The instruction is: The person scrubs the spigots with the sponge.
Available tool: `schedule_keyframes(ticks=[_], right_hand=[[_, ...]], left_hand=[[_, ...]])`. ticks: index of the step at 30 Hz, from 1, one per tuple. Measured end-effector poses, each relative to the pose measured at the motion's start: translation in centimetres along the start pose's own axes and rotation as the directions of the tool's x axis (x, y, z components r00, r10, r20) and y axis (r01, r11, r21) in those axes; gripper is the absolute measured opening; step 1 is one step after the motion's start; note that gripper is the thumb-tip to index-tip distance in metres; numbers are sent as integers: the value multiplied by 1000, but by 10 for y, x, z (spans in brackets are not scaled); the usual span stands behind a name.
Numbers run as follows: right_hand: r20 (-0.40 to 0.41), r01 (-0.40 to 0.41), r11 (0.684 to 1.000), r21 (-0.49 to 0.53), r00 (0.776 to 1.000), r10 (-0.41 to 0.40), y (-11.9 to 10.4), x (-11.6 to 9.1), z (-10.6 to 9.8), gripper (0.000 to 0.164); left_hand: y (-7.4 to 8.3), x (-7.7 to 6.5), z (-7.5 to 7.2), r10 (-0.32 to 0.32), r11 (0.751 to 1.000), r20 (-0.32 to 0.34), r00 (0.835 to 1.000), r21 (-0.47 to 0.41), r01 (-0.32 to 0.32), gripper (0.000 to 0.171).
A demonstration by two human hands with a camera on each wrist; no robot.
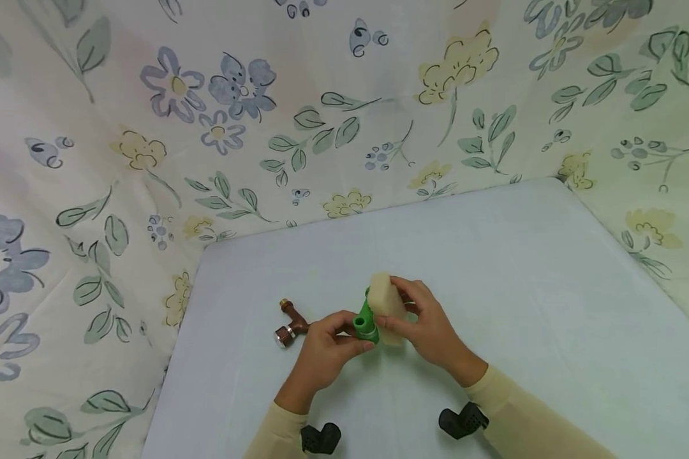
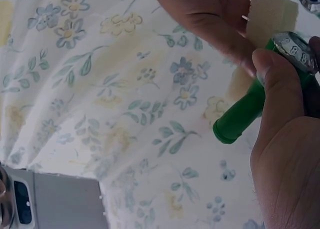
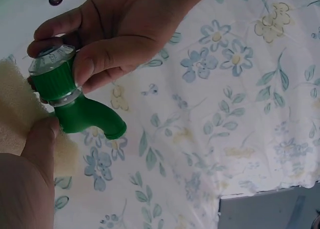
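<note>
My left hand [image 1: 331,347] pinches a green tap [image 1: 367,319] by its ribbed, silver-capped knob, thumb on one side and fingers on the other. In the right wrist view the curved spout of the green tap [image 3: 92,116] points away from the knob. A pale cream sponge [image 1: 386,303] is in my right hand [image 1: 430,325], gripped between thumb and fingers. The sponge lies against the body of the tap, with my right thumb close beside it. Both things are held up over the white table. Part of the sponge is hidden behind the tap in the left wrist view.
A brown tap [image 1: 291,324] with a brass end and a silver-rimmed knob lies on the white table [image 1: 494,274], left of my left hand. Floral cloth [image 1: 298,127] hangs behind the table and at its sides. Black wrist cameras [image 1: 462,421] sit at both sleeves.
</note>
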State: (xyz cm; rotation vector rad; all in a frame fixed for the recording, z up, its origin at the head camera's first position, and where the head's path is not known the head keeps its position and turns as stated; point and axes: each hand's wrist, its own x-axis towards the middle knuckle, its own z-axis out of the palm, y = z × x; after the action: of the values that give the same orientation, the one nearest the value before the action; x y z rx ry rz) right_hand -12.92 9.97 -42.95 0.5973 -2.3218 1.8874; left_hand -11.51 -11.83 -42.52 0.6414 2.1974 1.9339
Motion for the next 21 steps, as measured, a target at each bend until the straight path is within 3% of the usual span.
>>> schedule_keyframes(ticks=[4,11,21], right_hand=[[-31,-34,999,1,999,34,2,0,1,64],[-14,-40,999,2,999,40,3,-2,1,65],[92,-15,1000,26,996,13,-3,-4,5,66]], left_hand=[[1,1,0,0,1000,10,1000,1,0,25],[2,1,1,-31,999,-15,999,20,31,26],[3,2,-1,-86,992,-95,992,86,95,26]])
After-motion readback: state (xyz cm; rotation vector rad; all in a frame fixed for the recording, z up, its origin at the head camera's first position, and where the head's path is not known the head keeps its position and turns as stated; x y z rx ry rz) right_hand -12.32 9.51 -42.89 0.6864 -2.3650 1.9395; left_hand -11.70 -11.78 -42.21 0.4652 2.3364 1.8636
